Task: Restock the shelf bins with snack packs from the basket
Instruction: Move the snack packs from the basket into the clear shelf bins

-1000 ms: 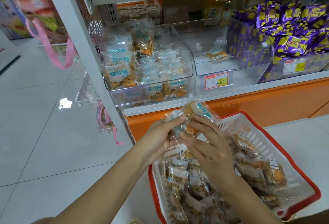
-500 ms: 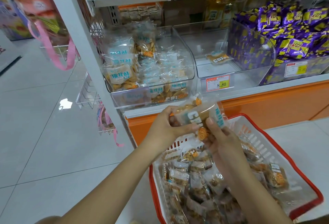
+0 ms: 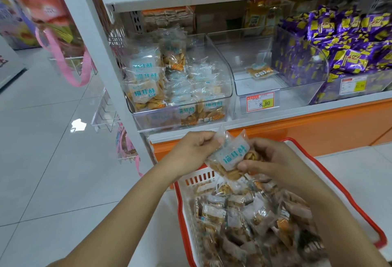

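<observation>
Snack pack [image 3: 230,156], clear plastic with a teal-lettered white label and golden crisps inside: I see it pinched between both hands, above the far rim of the white slotted basket with red rim [image 3: 337,184]. Left hand [image 3: 192,152] grips its upper-left edge; right hand [image 3: 273,160] clamps the right side, thumb on the front. Basket below is heaped with similar packs. Leftmost clear shelf bin [image 3: 220,54] sits partly filled; middle clear bin [image 3: 273,85] holds one pack.

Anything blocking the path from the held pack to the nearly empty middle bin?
Nothing visible. Both hands hold the pack in front of and below the shelf; the middle bin is open-fronted, with one pack inside.
</observation>
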The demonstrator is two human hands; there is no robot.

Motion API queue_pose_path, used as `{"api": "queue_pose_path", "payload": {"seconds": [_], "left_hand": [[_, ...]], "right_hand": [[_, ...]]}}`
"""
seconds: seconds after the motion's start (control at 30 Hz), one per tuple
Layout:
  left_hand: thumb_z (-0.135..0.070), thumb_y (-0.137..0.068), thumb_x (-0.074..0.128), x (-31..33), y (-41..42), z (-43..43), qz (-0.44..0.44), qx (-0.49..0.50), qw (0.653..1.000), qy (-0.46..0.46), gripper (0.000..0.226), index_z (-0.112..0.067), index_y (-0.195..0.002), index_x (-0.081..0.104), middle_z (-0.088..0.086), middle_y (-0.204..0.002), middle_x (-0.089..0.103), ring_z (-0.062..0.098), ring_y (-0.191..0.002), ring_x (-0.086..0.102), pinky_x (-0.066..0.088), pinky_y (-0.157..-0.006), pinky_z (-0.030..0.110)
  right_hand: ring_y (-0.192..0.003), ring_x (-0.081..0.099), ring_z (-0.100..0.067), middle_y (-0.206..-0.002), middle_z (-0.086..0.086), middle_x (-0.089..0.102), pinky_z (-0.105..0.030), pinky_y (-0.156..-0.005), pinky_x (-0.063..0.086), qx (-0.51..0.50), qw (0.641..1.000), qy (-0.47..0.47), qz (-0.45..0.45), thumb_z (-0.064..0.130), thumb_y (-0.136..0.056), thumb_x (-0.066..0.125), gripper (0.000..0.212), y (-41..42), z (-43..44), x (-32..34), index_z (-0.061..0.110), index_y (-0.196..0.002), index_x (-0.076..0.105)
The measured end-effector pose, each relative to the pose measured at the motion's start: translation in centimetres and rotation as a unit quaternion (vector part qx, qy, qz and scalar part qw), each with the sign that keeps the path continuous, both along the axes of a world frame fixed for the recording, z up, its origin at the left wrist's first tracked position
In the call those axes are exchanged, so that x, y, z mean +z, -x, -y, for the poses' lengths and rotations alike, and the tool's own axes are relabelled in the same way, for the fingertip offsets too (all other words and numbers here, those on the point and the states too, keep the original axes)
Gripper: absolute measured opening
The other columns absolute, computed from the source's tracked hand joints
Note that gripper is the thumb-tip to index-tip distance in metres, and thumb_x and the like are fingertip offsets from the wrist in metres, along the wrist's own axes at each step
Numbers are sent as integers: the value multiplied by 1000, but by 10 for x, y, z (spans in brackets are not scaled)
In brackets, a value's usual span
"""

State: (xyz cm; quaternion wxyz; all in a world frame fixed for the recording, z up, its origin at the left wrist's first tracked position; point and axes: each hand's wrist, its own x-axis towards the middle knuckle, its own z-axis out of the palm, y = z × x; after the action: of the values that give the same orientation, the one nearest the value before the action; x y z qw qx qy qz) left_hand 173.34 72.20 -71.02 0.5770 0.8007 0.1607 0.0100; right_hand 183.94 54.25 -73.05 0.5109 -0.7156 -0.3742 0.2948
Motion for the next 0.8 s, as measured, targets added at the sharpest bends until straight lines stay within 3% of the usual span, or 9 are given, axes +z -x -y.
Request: {"api": "queue_pose_path", "payload": {"seconds": [0.13,0.2,0.27,0.37,0.43,0.5,0.57,0.67,0.8], "left_hand": [[-48,-84,52,18,3,-1,13,-43,999,-6,37,-29,-115,62,-6,-103,71,6,-94,67,54,-85,25],[-35,-77,73,24,7,-4,9,-74,996,-39,46,-34,-119,54,-12,-107,68,-1,-94,64,52,-83,18],[-20,-72,82,25,10,-11,22,-63,996,-65,61,-30,-124,52,-11,-107,67,-1,-95,64,53,-84,20],[-9,-67,84,30,15,-22,61,-31,996,-62,67,-29,-124,53,-9,-108,66,1,-97,64,53,-81,19],[-11,-64,86,37,16,-30,81,-3,994,-74,70,-31,-123,54,-11,-111,63,0,-100,62,53,-82,19],[-17,-61,87,43,18,-40,105,36,990,-86,73,-36,-122,53,-11,-116,58,5,-103,61,55,-80,20],[-27,-57,86,52,19,-47,137,77,984,-84,76,-39,-124,51,-14,-116,55,6,-97,63,54,-72,17],[-46,-55,75,58,17,-56,174,136,972,-76,86,-35,-135,42,-20,-116,54,-4,-95,61,54,-77,16],[-56,-73,63,46,16,-73,173,232,935,-207,80,-30,-143,34,-13,-125,51,4,-113,53,47,-94,26]], "right_hand": [[-81,65,-24,-90,0,66,-31,-69,57,-18,999,-21,36,41,-58,78,35,-3,-13,7,26,-89,70],[-75,58,-16,-90,13,59,-26,-63,52,-38,994,-16,97,53,-51,76,49,-6,-20,16,31,-93,64],[-70,51,-2,-89,30,51,-21,-62,47,-29,988,4,153,61,-47,74,61,-12,-27,29,44,-102,53],[-94,50,10,-107,37,47,-17,-81,45,75,978,57,188,59,-52,74,70,-18,-41,49,53,-116,47],[-104,54,10,-112,30,57,-14,-88,44,132,975,66,164,51,-55,78,66,-21,-53,60,46,-117,53],[-100,61,5,-106,26,64,-14,-82,49,154,978,56,131,41,-57,80,58,-23,-65,71,41,-110,55],[-97,65,-1,-104,18,67,-19,-79,54,165,978,55,116,33,-61,81,54,-29,-80,81,32,-109,55],[-100,67,-11,-111,4,68,-28,-82,56,181,979,49,73,30,-62,79,66,-41,-103,95,18,-120,52],[-98,69,-14,-111,-2,70,-30,-86,55,66,998,-21,-8,33,-59,80,74,-69,-141,95,8,-124,53]]}}
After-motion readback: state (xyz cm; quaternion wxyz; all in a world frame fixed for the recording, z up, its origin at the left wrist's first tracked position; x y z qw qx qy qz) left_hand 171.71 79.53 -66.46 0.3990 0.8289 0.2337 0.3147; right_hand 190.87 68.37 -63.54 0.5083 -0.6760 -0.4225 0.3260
